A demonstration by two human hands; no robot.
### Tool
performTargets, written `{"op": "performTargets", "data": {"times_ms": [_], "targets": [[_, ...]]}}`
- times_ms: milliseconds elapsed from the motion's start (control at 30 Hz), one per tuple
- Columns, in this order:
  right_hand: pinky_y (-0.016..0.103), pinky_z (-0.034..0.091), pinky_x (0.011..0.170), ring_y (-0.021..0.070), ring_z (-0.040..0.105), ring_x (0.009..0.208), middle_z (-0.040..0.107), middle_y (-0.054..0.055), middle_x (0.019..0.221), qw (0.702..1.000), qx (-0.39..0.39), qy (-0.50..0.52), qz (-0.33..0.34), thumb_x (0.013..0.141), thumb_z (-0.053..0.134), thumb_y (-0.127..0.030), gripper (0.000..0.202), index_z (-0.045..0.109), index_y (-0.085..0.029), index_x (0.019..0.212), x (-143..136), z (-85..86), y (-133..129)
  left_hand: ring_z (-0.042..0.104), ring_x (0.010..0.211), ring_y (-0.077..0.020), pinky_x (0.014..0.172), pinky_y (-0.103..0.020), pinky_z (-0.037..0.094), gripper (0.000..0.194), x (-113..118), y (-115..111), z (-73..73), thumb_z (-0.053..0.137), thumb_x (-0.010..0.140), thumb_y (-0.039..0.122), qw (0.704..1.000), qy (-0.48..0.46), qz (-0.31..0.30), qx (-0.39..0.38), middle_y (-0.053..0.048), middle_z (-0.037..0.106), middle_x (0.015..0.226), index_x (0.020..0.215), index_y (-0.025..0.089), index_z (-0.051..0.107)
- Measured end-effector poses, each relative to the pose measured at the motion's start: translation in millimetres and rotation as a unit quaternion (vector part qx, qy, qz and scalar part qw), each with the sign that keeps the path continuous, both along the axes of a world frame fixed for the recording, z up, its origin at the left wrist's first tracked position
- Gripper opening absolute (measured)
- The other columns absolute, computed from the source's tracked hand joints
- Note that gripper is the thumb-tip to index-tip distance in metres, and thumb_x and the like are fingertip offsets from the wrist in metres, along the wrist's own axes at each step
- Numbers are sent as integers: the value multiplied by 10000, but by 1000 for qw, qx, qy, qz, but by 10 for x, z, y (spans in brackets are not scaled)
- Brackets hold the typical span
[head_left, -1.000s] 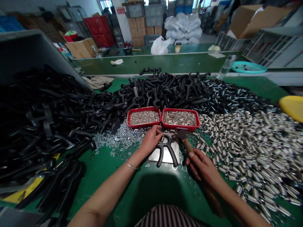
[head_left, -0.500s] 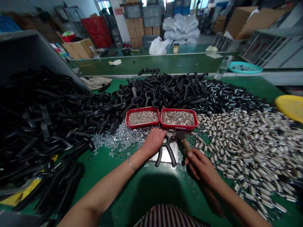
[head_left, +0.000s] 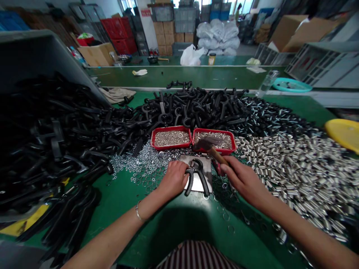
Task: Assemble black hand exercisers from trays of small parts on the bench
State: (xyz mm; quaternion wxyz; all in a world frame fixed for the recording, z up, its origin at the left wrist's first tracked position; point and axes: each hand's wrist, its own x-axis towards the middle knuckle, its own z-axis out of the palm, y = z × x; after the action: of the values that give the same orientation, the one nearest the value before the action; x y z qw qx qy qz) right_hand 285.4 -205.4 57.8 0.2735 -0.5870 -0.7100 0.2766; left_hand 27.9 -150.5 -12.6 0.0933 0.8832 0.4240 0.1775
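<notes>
No words could be read. The red sign [head_left: 146, 13] on the white post [head_left: 148, 35] had pale marks, but they were small and blurry. The big grey crate [head_left: 336, 67] on the right had red marks [head_left: 310, 64] on its side, too blurry to read.

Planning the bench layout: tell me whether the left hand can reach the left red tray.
Probably yes: the left red tray sits just beyond the left hand, with only loose metal rings between.

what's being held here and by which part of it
The right hand holds the hammer by its wooden handle. The left hand is at the left side of the clamp; whether it grips it cannot be told.
</notes>
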Motion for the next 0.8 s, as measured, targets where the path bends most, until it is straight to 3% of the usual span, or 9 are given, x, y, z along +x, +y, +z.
{"op": "performTargets", "data": {"times_ms": [200,333,433,567,667,800], "targets": [[305,379,605,211,613,688,674,94,811,986,-76,-130,67,992,409,-372,253,583,-192,951,-135,-76,267,532,1023,-272,928,-424,415,133,-26,36,28,596,915,223,998,61,-19,-20,-86,632,1009,1039,174,607],[312,400,657,218,633,773,685,102,907,993,-37,-98,52,1016,350,-404,299,557,-192,1058,-127,-70,285,522,1038,-273,938,-416,408,144,-11,61,51,606,914,234,997,68,-11,-24,-94,626,1035,1040,164,608],[314,377,628,214,614,708,662,96,826,985,-60,-155,54,1005,364,-399,288,558,-186,987,-74,-137,285,523,1024,-276,922,-414,411,104,1,60,73,612,907,227,996,88,-11,-27,-94,625,1013,986,160,615],[306,381,636,208,616,736,665,86,846,986,-68,-137,72,1014,356,-426,309,565,-199,986,10,-190,331,532,1000,-275,910,-414,406,98,16,79,93,627,895,223,994,106,-16,-23,-90,628,997,973,165,620],[310,392,649,212,620,738,666,93,847,984,-61,-154,64,1015,361,-415,295,555,-194,989,14,-144,309,537,1001,-278,909,-414,404,107,18,96,106,643,888,234,993,116,-18,-20,-90,631,993,965,163,622],[307,422,677,210,633,767,668,78,865,983,-68,-139,103,1028,342,-433,309,551,-208,1001,-2,-69,131,543,1015,-285,908,-415,411,145,25,107,128,666,878,251,990,132,-28,-26,-91,639,1001,973,151,623]]}}
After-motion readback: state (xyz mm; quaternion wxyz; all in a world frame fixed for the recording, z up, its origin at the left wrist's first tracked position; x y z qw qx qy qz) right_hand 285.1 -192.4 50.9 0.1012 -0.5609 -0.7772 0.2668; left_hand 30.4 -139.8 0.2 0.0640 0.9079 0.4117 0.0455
